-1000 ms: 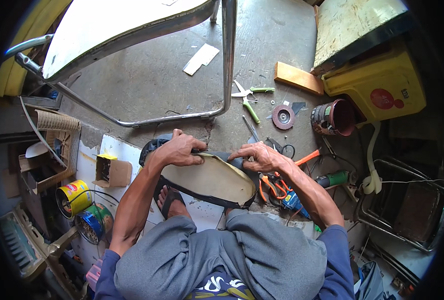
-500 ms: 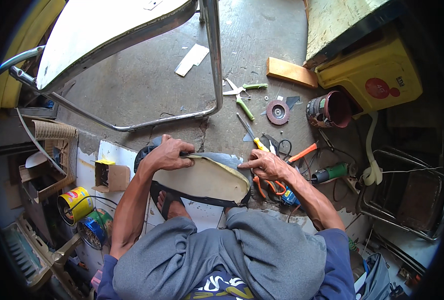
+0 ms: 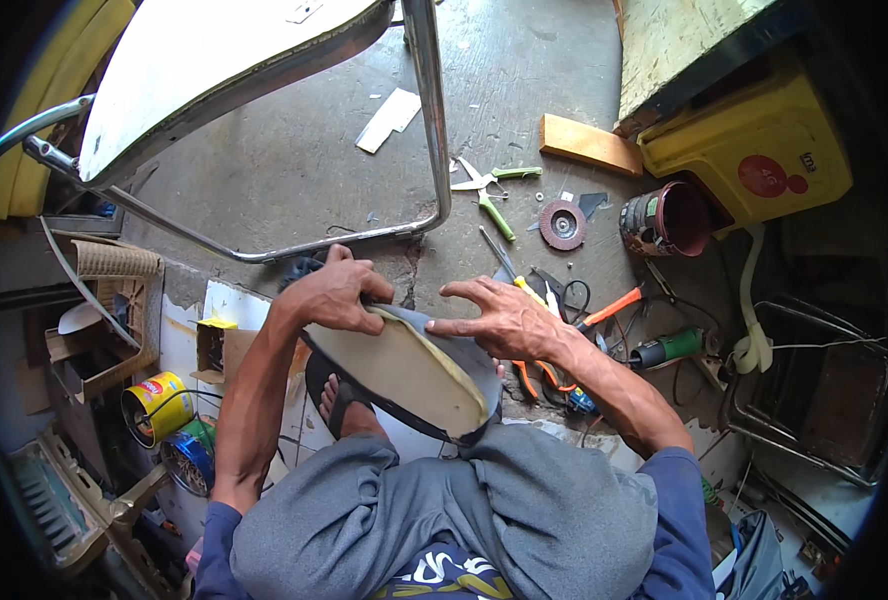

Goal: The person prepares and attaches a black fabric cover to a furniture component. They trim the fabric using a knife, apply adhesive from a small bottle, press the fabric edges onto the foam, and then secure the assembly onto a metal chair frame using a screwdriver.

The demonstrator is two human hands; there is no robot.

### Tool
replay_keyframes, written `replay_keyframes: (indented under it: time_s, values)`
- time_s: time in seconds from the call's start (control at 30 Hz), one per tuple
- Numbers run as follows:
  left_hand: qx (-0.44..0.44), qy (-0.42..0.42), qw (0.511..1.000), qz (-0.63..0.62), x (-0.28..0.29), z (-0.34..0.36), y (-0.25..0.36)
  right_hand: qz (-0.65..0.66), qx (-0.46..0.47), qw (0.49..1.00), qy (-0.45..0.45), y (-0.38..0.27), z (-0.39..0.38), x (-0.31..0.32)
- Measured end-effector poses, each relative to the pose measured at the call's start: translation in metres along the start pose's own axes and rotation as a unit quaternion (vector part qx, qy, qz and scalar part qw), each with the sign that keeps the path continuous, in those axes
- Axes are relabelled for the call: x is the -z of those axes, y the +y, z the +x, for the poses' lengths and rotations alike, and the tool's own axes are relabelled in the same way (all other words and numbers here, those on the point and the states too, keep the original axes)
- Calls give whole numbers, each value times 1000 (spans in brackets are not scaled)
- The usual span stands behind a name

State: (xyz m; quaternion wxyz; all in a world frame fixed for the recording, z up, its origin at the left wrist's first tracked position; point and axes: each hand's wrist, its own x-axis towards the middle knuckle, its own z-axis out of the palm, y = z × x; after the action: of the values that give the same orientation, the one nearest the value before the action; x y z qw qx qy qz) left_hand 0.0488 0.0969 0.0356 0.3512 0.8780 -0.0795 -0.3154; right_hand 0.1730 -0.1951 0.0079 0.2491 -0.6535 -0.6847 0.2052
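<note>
A padded chair panel (image 3: 404, 368) with a cream board face, a yellowish foam rim and a dark cover (image 3: 472, 362) leans tilted between my feet, its right end lower. My left hand (image 3: 332, 298) is closed over its upper left edge, thumb on the rim, fingers behind. At the upper edge, my right hand (image 3: 512, 322) has its fingers apart, and the tip of one finger is at the dark cover. Just beyond that hand lie a yellow-handled screwdriver (image 3: 530, 290) and dark scissors with orange handles (image 3: 544, 378).
A chrome-framed chair (image 3: 434, 130) with a white panel stands ahead on the left. On the floor are green-handled pliers (image 3: 488, 190), a flap disc (image 3: 563, 226), a wooden block (image 3: 590, 145), a stained can (image 3: 664, 220) and a green grinder (image 3: 664, 348). Tins (image 3: 156, 408) stand at the left.
The panel has tipped, its right end coming down and toward me. My right hand has moved left along the upper edge and spread its fingers. My left hand keeps its hold.
</note>
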Motion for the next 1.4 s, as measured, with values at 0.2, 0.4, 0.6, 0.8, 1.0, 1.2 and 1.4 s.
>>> replay_keyframes:
  time_s: [0.2, 0.4, 0.6, 0.8, 1.0, 1.2, 1.4]
  values:
    - [6, 50, 998, -37, -21, -1, 3, -35, 33, 999, -13, 2, -11, -4]
    - [10, 25, 999, -32, -23, -1, -4, -12, 17, 999, -44, 1, -37, -3]
    - [12, 31, 999, -39, -26, -3, -4, 18, -7, 999, -36, -7, -59, -12]
    - [17, 37, 998, -41, -27, -2, -3, 36, -33, 998, -33, -21, -77, -12]
    - [33, 36, 998, -36, -29, -5, -5, 73, -44, 996, -29, -34, -85, -9]
    - [60, 57, 996, -44, -41, -12, -14, 83, -39, 996, 1, -41, -96, -1]
    - [74, 64, 994, -49, -48, -15, -21, 103, -81, 991, 20, -44, -93, 3]
